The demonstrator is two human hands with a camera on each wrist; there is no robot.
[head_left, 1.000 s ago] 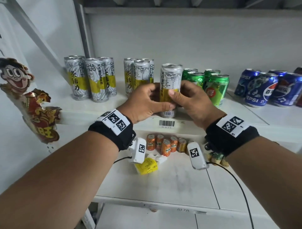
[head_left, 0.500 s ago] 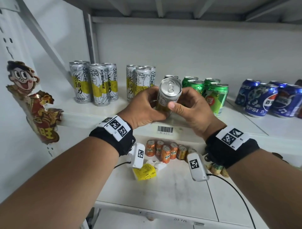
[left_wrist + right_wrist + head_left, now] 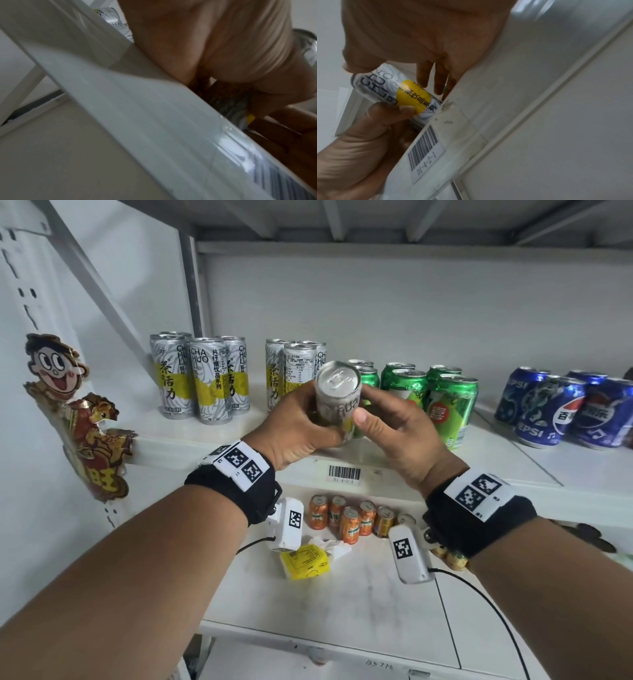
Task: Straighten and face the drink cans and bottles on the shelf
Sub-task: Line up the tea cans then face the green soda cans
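Observation:
A tall silver-and-yellow tea can [image 3: 337, 398] is tilted with its top toward me, lifted off the white shelf [image 3: 191, 436]. My left hand [image 3: 301, 422] grips it from the left and my right hand [image 3: 387, 419] from the right, thumb on its front. The right wrist view shows the same can [image 3: 399, 93] with its yellow band and "CHA HUO" lettering between thumb and fingers. In the left wrist view only a sliver of the can [image 3: 240, 112] shows under my palm. Matching tea cans stand in two groups [image 3: 202, 381] [image 3: 294, 368] on the shelf.
Green cans [image 3: 442, 402] stand right of my hands, blue Pepsi cans [image 3: 561, 409] further right. A barcode label [image 3: 344, 473] marks the shelf edge. Below lie orange cans [image 3: 346, 518], a yellow packet [image 3: 305, 561] and crumpled tissue. A cartoon sticker [image 3: 72, 412] hangs at left.
The can went from standing upright at the shelf's front edge to being lifted and tipped top-first toward me. It has also turned in both hands, bringing the lettering round.

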